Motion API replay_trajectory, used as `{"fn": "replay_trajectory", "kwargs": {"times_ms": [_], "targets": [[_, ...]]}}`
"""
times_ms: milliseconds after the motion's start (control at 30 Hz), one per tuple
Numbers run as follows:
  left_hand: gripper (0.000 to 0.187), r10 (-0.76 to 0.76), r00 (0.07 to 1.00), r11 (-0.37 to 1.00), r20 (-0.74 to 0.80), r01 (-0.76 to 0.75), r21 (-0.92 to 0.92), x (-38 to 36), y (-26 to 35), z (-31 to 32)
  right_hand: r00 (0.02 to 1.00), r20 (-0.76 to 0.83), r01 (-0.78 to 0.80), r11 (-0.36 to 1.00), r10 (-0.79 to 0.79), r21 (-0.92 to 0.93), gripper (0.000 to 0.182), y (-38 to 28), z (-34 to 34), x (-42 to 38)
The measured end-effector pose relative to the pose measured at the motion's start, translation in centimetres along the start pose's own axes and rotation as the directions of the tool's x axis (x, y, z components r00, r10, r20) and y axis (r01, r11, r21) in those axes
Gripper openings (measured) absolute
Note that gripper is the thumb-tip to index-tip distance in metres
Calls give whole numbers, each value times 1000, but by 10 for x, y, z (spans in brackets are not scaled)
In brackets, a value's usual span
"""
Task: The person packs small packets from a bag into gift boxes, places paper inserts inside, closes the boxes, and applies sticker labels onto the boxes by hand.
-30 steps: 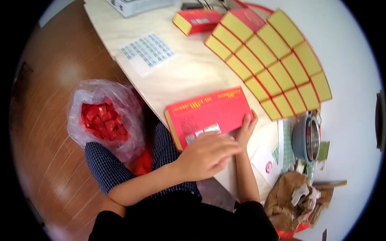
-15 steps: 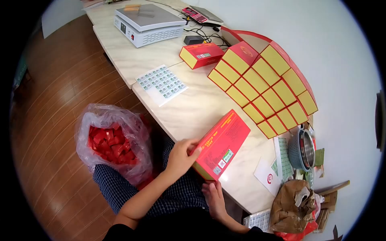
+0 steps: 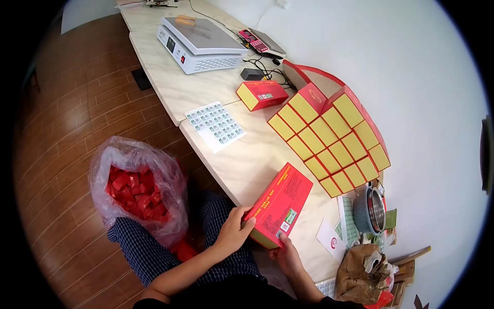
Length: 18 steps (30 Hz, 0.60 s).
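Note:
A red gift box (image 3: 283,198) with yellow print and a yellow end lies tilted at the table's near edge. On its upper face, near the closest corner, are a green-and-white sticker (image 3: 290,216) and small square codes. My left hand (image 3: 234,232) grips the box by its left side, thumb over the edge, with some fingers hidden. At the near right corner my right hand (image 3: 289,257) holds it too, its thumb on the face beside the codes and its other fingers partly hidden under the end.
Stacked red boxes with yellow ends (image 3: 329,141) stand along the wall, one separate box (image 3: 262,95) beside them. A sticker sheet (image 3: 215,126) lies near a heating plate (image 3: 203,49). Red packets fill a plastic bag (image 3: 139,190) at left. Metal bowls (image 3: 369,208) and brown paper (image 3: 363,273) sit right.
My right hand has risen from below the box's near end to grip its corner, thumb now on top. My left hand keeps its hold. The camera view has shifted slightly.

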<state>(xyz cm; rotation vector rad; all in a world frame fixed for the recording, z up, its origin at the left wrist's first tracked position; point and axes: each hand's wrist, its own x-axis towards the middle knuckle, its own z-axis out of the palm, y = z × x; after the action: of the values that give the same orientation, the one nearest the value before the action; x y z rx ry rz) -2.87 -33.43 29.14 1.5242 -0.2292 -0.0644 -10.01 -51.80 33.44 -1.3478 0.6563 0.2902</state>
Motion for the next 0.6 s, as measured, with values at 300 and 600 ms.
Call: {"fn": "replay_trajectory", "kwargs": {"times_ms": [300, 600], "targets": [[31, -68, 951, 943, -301, -37, -331, -7, -21, -70, 890, 260, 398, 917, -375, -37, 42, -62, 61, 49], [15, -253, 822, 927, -510, 357, 116, -118, -106, -165, 779, 214, 585, 806, -589, 87, 32, -211, 187, 275]]}}
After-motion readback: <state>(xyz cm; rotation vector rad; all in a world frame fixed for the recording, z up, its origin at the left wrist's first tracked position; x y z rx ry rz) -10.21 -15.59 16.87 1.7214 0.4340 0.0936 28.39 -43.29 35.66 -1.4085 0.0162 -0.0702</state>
